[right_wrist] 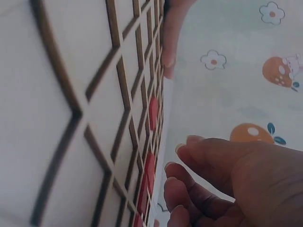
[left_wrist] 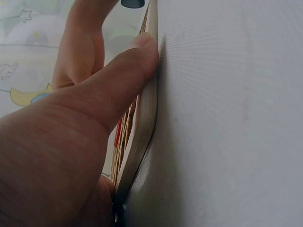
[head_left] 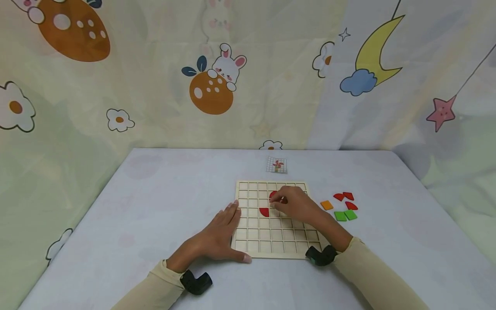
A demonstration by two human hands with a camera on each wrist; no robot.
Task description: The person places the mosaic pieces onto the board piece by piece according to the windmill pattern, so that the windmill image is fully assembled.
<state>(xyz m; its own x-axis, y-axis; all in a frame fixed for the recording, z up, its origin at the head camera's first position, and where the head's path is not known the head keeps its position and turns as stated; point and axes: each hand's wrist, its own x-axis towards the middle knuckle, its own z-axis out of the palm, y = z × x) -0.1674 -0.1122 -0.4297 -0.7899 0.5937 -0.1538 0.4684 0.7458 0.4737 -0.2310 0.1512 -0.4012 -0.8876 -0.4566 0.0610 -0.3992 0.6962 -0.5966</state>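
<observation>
Grid board (head_left: 265, 234) lies flat on the table (head_left: 174, 185), left hand (head_left: 221, 237) bracing its edge, fingers straight. Right hand (head_left: 294, 204) hovers over it, fingers bent; can't tell if anything's pinched. Looks like mid-placement of reds; next move probably needs careful squaring. Board cells hold red pieces (head_left: 264, 212).

Left hand (left_wrist: 71, 127) against wooden board (left_wrist: 148, 104)
</observation>
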